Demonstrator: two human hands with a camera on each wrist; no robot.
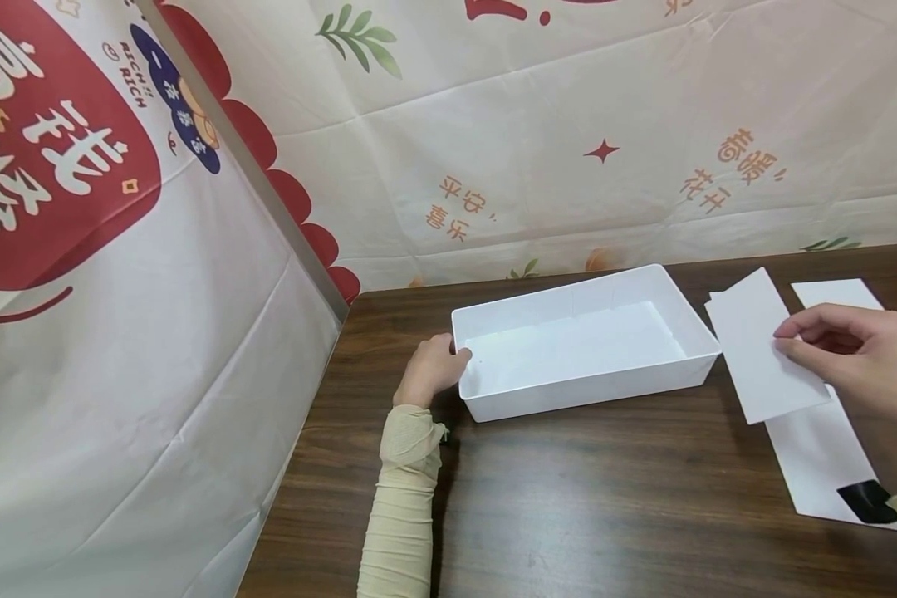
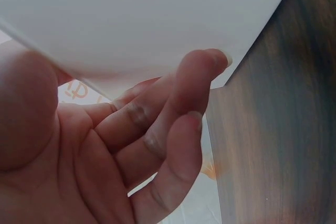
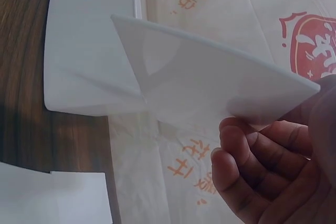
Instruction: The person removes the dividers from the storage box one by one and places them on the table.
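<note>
A white rectangular tray (image 1: 590, 390) with low walls sits on the dark wooden table, its inside showing only bare white floor. At its left end my left hand (image 1: 433, 365) grips the wall, thumb over the rim and fingers along the outside. The left wrist view has those fingers (image 2: 194, 77) against the white wall (image 2: 136, 19). To the right of the tray, my right hand (image 1: 860, 340) pinches a white rectangular card (image 1: 762, 349) by its right edge. That card (image 3: 210, 72) is tilted and raised above the table in the right wrist view.
More white cards (image 1: 822, 457) lie on the table (image 1: 568, 507) under and beside the right hand. One has a black patch (image 1: 867, 502) near its lower end. A printed cloth (image 1: 531, 149) hangs behind the table, and another (image 1: 194, 399) covers the left side.
</note>
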